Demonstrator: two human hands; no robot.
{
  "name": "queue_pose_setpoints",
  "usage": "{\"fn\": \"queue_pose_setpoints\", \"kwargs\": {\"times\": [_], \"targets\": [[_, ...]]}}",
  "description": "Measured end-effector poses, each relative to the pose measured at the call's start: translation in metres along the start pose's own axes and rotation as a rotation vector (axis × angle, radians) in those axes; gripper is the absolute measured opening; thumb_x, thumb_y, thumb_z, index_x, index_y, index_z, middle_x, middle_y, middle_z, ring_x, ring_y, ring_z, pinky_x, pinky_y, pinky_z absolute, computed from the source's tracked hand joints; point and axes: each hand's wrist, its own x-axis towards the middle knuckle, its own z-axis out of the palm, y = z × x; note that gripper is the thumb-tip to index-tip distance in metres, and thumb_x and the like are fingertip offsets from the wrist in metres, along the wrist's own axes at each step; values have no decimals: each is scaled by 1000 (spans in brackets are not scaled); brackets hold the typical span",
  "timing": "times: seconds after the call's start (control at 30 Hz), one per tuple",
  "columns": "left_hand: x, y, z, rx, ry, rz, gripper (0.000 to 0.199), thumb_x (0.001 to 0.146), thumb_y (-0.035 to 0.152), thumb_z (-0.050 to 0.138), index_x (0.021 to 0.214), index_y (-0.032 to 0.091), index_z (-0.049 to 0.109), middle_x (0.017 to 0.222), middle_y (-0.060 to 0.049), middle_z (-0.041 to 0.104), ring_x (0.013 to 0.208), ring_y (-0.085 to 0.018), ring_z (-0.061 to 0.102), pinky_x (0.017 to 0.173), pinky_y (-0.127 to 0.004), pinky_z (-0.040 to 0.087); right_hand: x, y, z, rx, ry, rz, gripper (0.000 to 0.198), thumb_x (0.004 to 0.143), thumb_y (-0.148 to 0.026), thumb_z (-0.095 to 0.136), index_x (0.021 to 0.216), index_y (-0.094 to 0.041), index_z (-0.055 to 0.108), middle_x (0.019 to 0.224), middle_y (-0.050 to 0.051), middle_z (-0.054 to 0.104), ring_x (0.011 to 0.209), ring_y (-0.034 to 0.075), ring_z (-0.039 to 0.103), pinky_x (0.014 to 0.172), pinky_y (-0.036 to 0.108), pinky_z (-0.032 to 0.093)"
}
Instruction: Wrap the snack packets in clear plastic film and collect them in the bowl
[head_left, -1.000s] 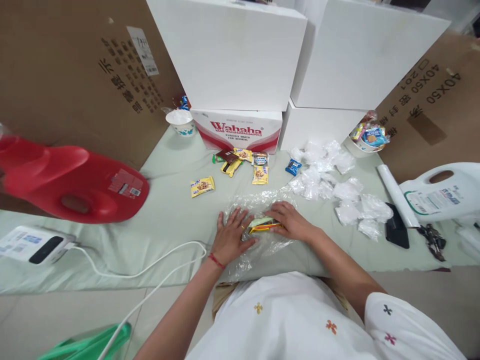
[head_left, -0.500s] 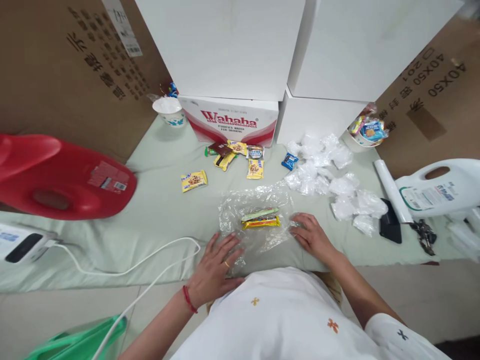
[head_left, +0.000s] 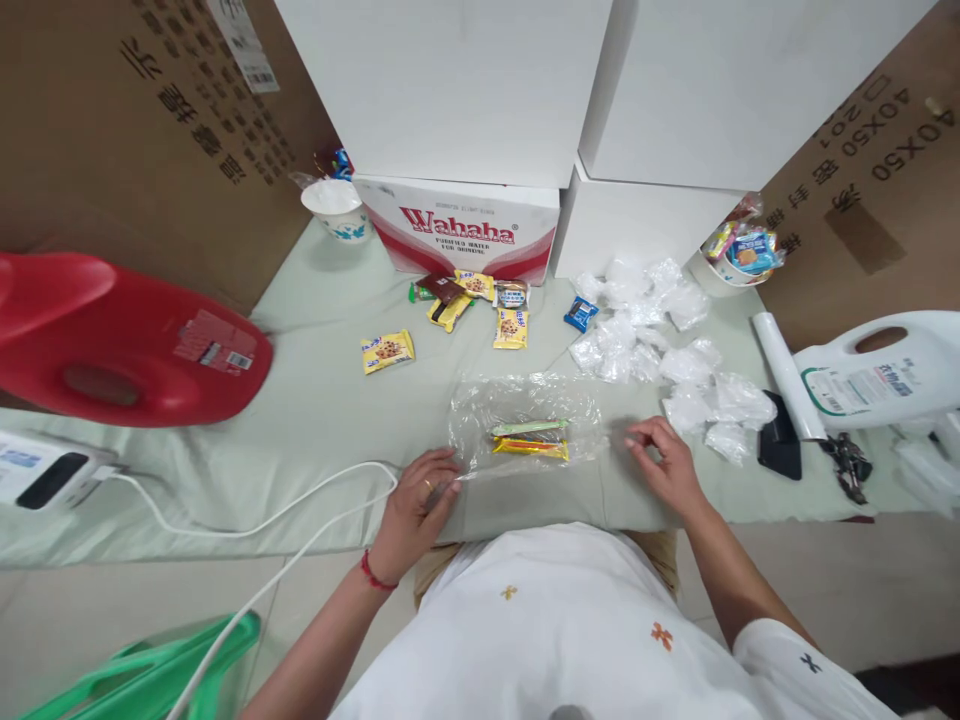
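A sheet of clear plastic wrap [head_left: 469,415] lies in front of me on the pale green cloth. Two slim packaged snacks rest on it side by side, a green stick [head_left: 529,427] and a yellow one [head_left: 531,448]. My left hand [head_left: 421,497] pinches the sheet's lower left corner between thumb and fingers. At the opposite side, my right hand [head_left: 666,465] has thumb and forefinger closed on what looks like the sheet's thin right edge; the transparent film is hard to see there. Several small snack packets, such as a yellow cookie packet [head_left: 388,351], lie beyond the sheet.
Crumpled clear plastic bundles [head_left: 619,335] lie to the right, near a white roll [head_left: 787,375] and a white jug [head_left: 885,370]. A red jug [head_left: 135,340] and a white cable [head_left: 247,546] are at left. Stacked boxes [head_left: 465,230] stand behind, flanked by paper bowls [head_left: 337,212].
The plastic wrap has been drawn flatter and slightly right, carrying both snacks. My right hand has moved right with its fingers pinched. My left fingers, spread before, have closed at the corner.
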Motion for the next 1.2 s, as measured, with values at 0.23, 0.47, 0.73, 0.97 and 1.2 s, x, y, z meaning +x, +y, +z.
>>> {"fn": "queue_pose_setpoints", "kwargs": {"times": [0.23, 0.47, 0.73, 0.97, 1.2], "targets": [[3, 1, 6, -96, -10, -68, 14, 99, 31, 57, 93, 24, 67, 97, -6, 77, 113, -24, 69, 108, -50, 52, -34, -7, 28, -232, -165, -219, 21, 101, -36, 58, 114, -23, 69, 94, 10, 64, 87, 25, 58, 73, 39, 51], [9, 7, 9, -125, 0, -120, 18, 101, 33, 53, 92, 23, 65, 103, -7, 76, 110, -22, 71, 100, -40, 55, -9, -11, 52, -225, -74, -241, 24, 103, -23, 51, 103, -25, 75, 94, 9, 61, 83, 22, 50, 74, 38, 47], [6, -6, 13, -69, -100, -82, 15, 96, 37, 62, 88, 25, 62, 99, -5, 78, 110, -23, 72, 115, -53, 42, -14, -15, -2, 122, -225, -134, 16, 100, -32, 62, 103, -30, 78, 106, 8, 67, 95, 24, 61, 80, 40, 55], [19, 5, 7, -250, -52, -165, 21, 95, 41, 63, 85, 24, 61, 101, -9, 76, 116, -25, 69, 100, -44, 55, -21, -12, -12, 244, -359, 31, 24, 101, -43, 59, 98, -26, 76, 97, 8, 70, 81, 20, 65, 72, 34, 55], [68, -2, 35, -97, 60, -378, 30, 93, 50, 59, 91, 21, 65, 93, -5, 75, 87, -20, 68, 86, -35, 54, -5, -1, 10, 256, -63, 423, 38, 91, -56, 62, 90, -19, 71, 64, -1, 56, 58, 14, 47, 56, 26, 39]]}}
